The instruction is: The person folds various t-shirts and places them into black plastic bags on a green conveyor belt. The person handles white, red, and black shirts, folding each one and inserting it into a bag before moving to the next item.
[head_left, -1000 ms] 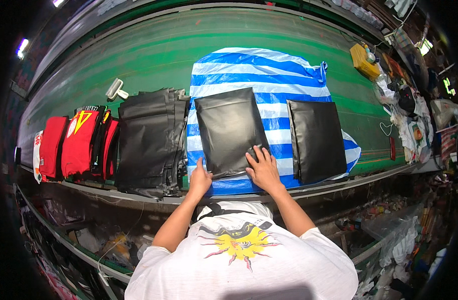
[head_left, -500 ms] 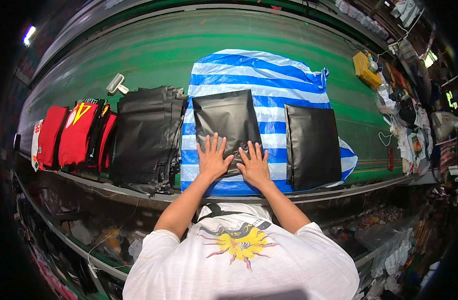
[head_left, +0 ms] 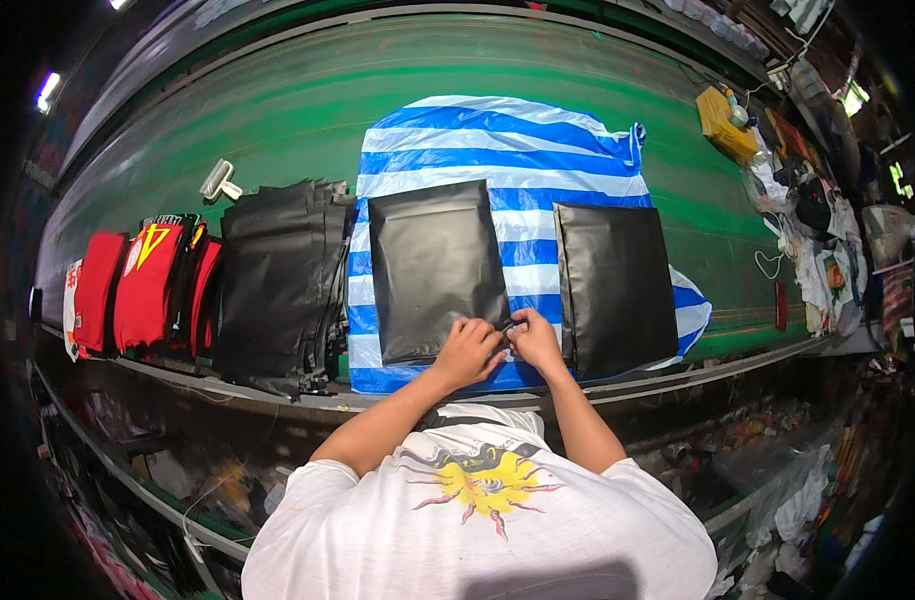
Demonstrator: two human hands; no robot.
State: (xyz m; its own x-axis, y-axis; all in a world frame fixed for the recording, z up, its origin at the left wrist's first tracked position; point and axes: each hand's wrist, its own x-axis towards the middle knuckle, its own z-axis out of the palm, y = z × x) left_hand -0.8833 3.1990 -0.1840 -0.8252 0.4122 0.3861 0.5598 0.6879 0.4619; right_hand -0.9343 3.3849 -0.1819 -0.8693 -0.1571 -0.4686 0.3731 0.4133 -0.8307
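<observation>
A black plastic mailer bag (head_left: 432, 260), flat and filled out, lies on a blue-and-white striped plastic sheet (head_left: 512, 145). Its lower right corner is where both of my hands meet. My right hand (head_left: 537, 345) pinches the bag's edge there between thumb and fingers. Close beside it, my left hand (head_left: 467, 352) rests on the bag's lower part with fingers curled toward the same corner; its fingertips are partly hidden, though they seem to hold the edge too. To the right lies another filled black bag (head_left: 617, 285), apart from my hands.
A pile of flat black bags (head_left: 282, 290) is at the left, beside folded red shirts (head_left: 147, 275). A white-handled tool (head_left: 219, 182) lies behind the pile on the green table (head_left: 277, 125). A yellow box (head_left: 725, 127) and heaped odds and ends are at the right.
Both hands have left their flat, spread position on the bag. They have come together at its lower right corner, with fingers now bent around the edge.
</observation>
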